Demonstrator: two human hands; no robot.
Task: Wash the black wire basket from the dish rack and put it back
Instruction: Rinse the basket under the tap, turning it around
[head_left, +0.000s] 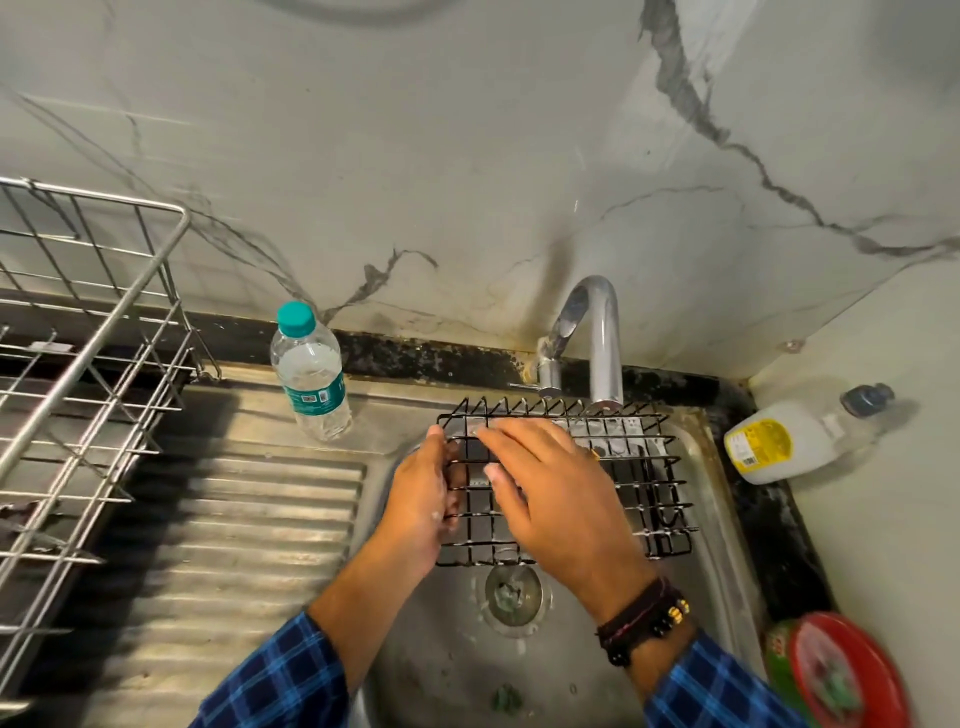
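The black wire basket (641, 475) is held over the steel sink (709, 519), right under the curved tap (597, 338). My left hand (421, 499) grips the basket's left edge, fingers curled through the wires. My right hand (550, 493) lies flat across the top of the grid, fingers straight and pointing left. Water seems to run from the spout onto the basket's far edge. The steel dish rack (83, 374) stands at the left on the counter.
A clear water bottle (310, 374) with a teal cap stands on the ribbed drainboard (249, 519). A white bottle (795, 441) lies on its side at the right corner. A red round tub (847, 670) sits at the lower right. The sink drain (511, 592) is below the basket.
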